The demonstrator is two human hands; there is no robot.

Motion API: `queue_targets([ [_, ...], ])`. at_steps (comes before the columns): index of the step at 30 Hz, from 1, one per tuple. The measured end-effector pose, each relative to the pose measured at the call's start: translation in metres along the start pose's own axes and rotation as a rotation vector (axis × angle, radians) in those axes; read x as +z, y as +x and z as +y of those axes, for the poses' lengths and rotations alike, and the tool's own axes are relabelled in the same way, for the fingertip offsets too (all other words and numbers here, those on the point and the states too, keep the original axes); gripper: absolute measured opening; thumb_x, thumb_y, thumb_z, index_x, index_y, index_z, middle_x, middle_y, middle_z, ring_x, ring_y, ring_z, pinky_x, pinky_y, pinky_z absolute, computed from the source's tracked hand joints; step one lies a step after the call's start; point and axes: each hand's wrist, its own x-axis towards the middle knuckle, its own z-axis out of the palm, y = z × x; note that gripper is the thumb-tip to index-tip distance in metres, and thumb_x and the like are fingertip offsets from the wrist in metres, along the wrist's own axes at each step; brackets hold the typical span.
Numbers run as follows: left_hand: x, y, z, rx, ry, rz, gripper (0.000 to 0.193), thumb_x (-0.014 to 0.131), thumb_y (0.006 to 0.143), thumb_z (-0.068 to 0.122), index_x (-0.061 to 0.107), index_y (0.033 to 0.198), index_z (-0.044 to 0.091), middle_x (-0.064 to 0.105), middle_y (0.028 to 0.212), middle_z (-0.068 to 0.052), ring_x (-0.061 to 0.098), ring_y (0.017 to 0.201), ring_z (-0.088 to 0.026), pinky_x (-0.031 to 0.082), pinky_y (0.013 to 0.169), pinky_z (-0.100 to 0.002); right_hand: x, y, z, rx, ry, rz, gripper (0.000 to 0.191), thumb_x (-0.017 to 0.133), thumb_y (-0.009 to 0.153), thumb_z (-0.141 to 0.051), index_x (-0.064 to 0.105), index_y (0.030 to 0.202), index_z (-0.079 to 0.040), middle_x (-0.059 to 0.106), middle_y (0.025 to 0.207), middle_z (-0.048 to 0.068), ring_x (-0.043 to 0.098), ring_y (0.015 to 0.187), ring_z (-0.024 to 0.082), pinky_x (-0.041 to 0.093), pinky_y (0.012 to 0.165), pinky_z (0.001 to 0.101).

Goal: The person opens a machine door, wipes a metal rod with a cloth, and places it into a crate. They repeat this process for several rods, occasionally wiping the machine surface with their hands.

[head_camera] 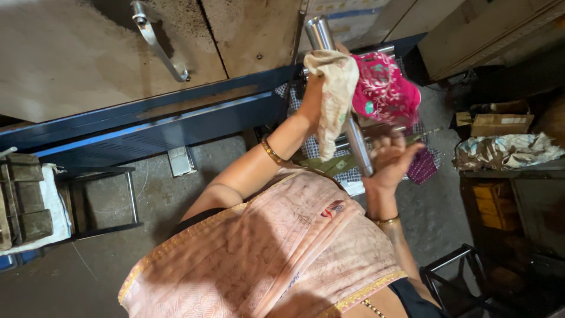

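Grey concrete floor (pixel 194 194), blue metal frame (pixel 147 126), cardboard box (pixel 500 123) maybe shut, left hand (pixel 315 88) gripping pale rag (pixel 335 100) against shiny steel rod (pixel 353 126), right hand (pixel 391 162) open, cupping rod's lower end.

A stained grey concrete floor (pixel 194 194) lies under a blue-painted metal machine frame (pixel 147 126). A black metal-framed stool (pixel 103 200) stands beside it, and a brown cardboard box (pixel 500 123) sits at the dim right edge.
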Motion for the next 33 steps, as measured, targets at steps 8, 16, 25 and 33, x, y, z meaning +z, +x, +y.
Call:
queue_targets([
  [8,0.039,-0.02,-0.024,0.031,0.107,-0.054,0.068,0.071,0.091,0.031,0.04,0.149,0.011,0.047,0.15,-0.011,0.037,0.136,-0.032,0.016,0.111,-0.054,0.028,0.02,-0.032,-0.055,0.02,0.104,0.105,0.044,0.086,-0.081,0.043,0.154,-0.001,0.048,0.159,0.012,0.046,0.149,0.03,0.034,0.129,0.0514],
  [16,0.067,-0.066,-0.055,-0.02,0.218,-0.169,0.074,0.072,0.091,0.036,0.038,0.152,0.013,0.044,0.153,-0.011,0.034,0.14,-0.034,0.011,0.113,-0.057,0.05,0.03,-0.042,-0.099,0.256,-0.252,0.09,0.054,0.096,-0.078,0.041,0.151,-0.007,0.045,0.157,0.015,0.049,0.137,0.034,0.038,0.127,0.0534],
  [25,0.052,-0.061,-0.018,-0.014,0.411,-0.362,0.079,0.073,0.09,0.042,0.036,0.155,0.015,0.042,0.156,-0.012,0.029,0.144,-0.036,0.005,0.117,-0.06,0.041,0.039,-0.032,0.03,0.043,-0.468,0.107,0.086,0.086,-0.045,0.032,0.168,-0.004,0.048,0.161,0.014,0.051,0.146,0.028,0.043,0.126,0.0442],
  [33,0.01,-0.042,0.041,0.387,0.941,-0.618,0.085,0.073,0.09,0.047,0.033,0.158,0.016,0.039,0.159,-0.012,0.026,0.148,-0.037,0.0,0.119,-0.063,0.03,-0.001,-0.041,0.359,-0.397,-0.399,0.096,0.09,0.072,-0.004,0.038,0.153,-0.009,0.066,0.098,0.01,0.068,0.071,0.015,0.056,0.058,0.0296],
])
